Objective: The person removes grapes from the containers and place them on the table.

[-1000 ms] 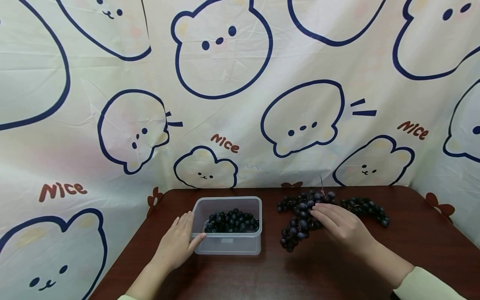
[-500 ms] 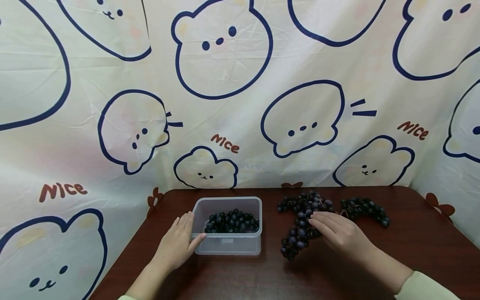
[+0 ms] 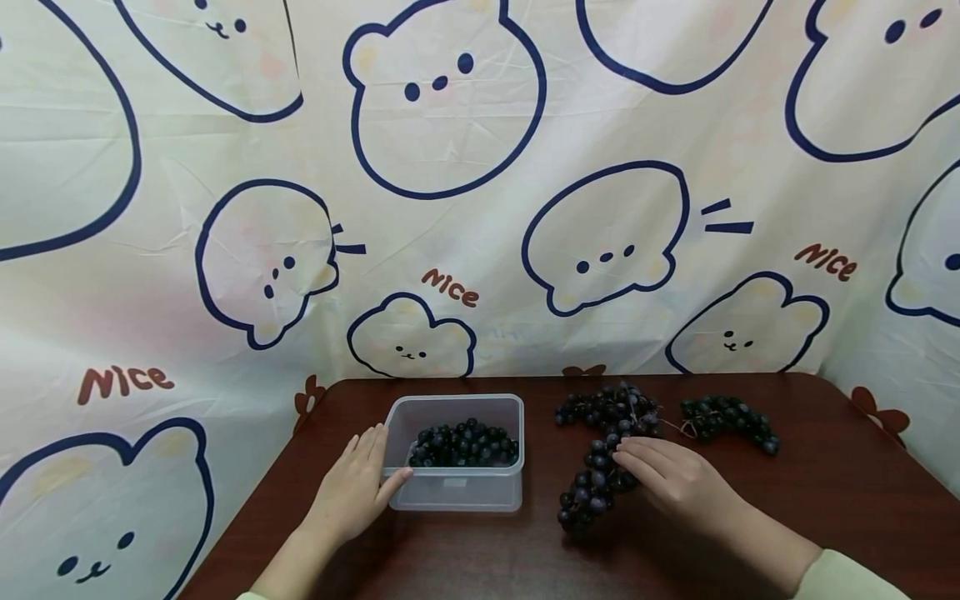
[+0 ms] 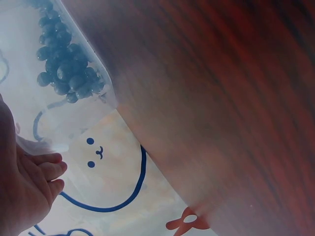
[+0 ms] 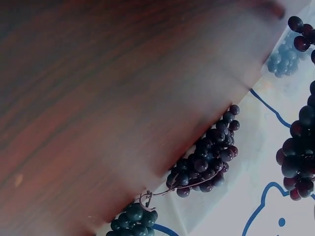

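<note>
My right hand (image 3: 678,479) pinches a bunch of dark grapes (image 3: 588,492) near its upper end; the bunch hangs down to the left, low over the table. In the right wrist view this bunch of grapes (image 5: 300,152) fills the right edge, and the hand itself is out of sight. My left hand (image 3: 356,483) rests against the left side of a clear plastic box (image 3: 456,492), fingers straight along the wall and thumb at the front corner. Inside the box lies a bunch of dark grapes (image 3: 465,442), also seen through the wall in the left wrist view.
Behind the held bunch lies another grape bunch (image 3: 600,408), its thin stem (image 3: 672,425) reaching right. A further grape bunch (image 3: 731,421) lies at the right back. The brown table (image 3: 510,567) ends at a printed cloth backdrop (image 3: 480,233).
My right hand has come down and nearer to me with the grape bunch, parting it from the bunch behind. The left hand and the box have stayed put.
</note>
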{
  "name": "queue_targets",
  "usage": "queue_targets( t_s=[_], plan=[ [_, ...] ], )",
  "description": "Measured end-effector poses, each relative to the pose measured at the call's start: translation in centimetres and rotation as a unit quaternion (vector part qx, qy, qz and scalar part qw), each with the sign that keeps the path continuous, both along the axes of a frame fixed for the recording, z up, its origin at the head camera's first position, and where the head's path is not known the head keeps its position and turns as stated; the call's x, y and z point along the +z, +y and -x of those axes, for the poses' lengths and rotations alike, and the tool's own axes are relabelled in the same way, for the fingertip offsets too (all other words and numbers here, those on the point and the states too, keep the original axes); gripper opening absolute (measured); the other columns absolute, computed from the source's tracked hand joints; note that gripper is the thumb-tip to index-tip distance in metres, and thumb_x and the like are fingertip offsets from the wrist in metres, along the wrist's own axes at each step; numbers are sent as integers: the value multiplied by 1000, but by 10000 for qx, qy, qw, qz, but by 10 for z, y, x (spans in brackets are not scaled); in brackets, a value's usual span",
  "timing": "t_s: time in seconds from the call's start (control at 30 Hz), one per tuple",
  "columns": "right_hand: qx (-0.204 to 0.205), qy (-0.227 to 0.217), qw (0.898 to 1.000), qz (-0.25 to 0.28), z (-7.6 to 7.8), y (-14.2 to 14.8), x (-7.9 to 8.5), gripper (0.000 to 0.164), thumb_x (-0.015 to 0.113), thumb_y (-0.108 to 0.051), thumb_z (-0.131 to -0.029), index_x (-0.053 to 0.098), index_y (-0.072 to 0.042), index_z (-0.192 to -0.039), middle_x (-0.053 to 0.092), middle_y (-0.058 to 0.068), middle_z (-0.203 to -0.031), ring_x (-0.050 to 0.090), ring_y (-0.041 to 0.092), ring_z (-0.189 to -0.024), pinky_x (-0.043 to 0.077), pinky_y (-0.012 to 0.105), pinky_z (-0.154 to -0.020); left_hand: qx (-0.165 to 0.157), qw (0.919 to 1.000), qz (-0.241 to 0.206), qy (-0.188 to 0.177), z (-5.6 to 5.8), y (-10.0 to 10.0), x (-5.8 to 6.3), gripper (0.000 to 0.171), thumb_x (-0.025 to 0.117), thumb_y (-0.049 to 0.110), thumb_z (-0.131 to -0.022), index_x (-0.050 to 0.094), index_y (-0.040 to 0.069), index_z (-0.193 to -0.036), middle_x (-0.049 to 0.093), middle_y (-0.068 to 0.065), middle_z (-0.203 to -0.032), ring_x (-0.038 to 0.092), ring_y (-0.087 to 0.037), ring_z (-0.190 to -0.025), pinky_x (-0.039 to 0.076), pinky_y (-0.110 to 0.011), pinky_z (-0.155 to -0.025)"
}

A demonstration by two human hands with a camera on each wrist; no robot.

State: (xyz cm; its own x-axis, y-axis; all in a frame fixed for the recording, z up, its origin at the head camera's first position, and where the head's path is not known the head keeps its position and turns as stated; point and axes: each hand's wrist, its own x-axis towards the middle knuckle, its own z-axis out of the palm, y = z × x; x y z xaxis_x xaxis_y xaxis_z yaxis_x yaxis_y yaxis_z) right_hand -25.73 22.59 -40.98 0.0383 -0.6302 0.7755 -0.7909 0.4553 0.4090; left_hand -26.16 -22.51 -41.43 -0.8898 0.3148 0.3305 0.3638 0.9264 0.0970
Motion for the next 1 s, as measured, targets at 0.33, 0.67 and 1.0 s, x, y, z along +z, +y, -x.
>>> queue_targets(
  t_s=[0.33,0.67,1.0],
  plan=[
    [-56,-328,9994,-82,-1,1,-8,37,40,-19,-105,69,4,-106,69,17,-104,68,29,-91,55,39,-74,-20,10000,-32,0,-1,0,1,79,54,51,-96,39,-12,-142,41,-28,-145,37,-39,-136,24,-54,-111],
    [-237,-848,9955,-354,-1,5,-16,42,37,-25,-106,68,3,-108,68,15,-105,67,29,-93,55,38,-77,-38,10000,-44,13,0,0,0,80,52,53,-96,39,-11,-142,41,-27,-144,37,-39,-136,24,-54,-112],
    [-295,-1057,9927,-496,3,6,-19,45,33,-27,-106,68,1,-109,67,11,-105,66,25,-93,55,36,-74,-13,10000,-26,3,0,0,1,80,53,52,-96,39,-11,-142,41,-27,-144,37,-39,-136,24,-54,-112]
  ],
)
